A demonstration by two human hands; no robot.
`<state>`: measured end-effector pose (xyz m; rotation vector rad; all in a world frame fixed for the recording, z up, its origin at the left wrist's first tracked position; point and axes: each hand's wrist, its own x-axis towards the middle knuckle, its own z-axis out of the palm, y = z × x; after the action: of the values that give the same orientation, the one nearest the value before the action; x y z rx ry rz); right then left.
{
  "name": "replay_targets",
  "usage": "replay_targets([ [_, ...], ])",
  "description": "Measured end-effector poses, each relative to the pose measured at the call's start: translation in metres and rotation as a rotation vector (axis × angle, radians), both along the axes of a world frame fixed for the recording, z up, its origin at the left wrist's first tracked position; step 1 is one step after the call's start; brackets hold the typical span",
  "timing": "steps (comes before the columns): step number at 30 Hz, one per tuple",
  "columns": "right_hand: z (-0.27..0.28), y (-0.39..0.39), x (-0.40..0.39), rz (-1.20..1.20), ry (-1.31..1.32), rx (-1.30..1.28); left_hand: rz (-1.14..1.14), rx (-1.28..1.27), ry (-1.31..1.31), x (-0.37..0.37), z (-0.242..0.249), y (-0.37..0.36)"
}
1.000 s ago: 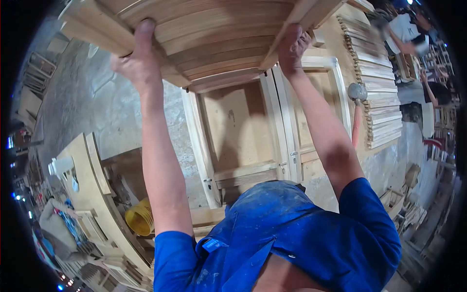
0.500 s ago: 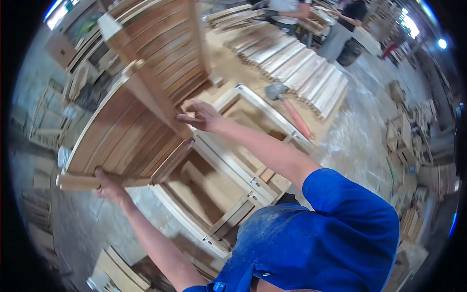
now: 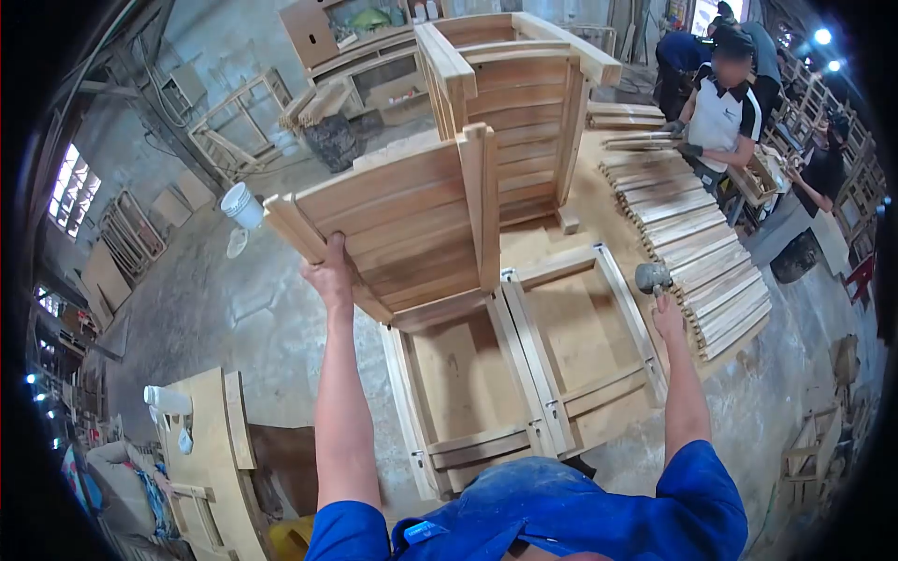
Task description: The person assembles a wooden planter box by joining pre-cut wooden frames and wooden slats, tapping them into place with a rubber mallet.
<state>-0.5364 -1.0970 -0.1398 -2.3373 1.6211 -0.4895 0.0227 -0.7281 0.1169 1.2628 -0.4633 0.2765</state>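
My left hand (image 3: 327,273) grips the left post of a slatted wooden panel (image 3: 402,220), thumb resting on its inner face. The panel stands tilted, with its lower edge over a pale wooden frame (image 3: 479,444). Out to the right, my right hand (image 3: 668,316) is closed around the handle of a mallet (image 3: 652,277). Its grey head points away from me, and the handle is mostly hidden by the hand. A second pale frame (image 3: 606,397) lies beside the first. Behind the panel stands an assembled slatted piece (image 3: 528,122).
A row of loose slats (image 3: 692,234) covers the table's right side. Beyond it, a person in a white and black shirt (image 3: 725,122) handles wood pieces. A white bucket (image 3: 241,206) stands on the floor at left; a plywood board (image 3: 201,439) is at lower left.
My right hand has left the panel's right post and now holds the mallet, which lay on the table before. My left hand keeps its grip on the panel. The view has turned.
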Motion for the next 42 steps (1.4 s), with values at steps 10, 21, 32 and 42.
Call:
replay_targets([
  [10,0.358,0.136,0.124,0.366,-0.356,0.286,-0.021,-0.006,-0.018,0.004,-0.006,0.002],
  [21,0.519,0.202,0.262,0.722,-0.223,-0.59,0.091,0.088,-0.048,0.004,-0.006,0.009],
  [32,0.474,0.23,0.203,0.569,-0.231,0.08,0.29,0.238,-0.147,0.006,-0.029,0.018],
  [42,0.598,0.293,0.28,0.793,-0.402,-0.624,0.161,0.13,-0.122,0.004,-0.029,0.016],
])
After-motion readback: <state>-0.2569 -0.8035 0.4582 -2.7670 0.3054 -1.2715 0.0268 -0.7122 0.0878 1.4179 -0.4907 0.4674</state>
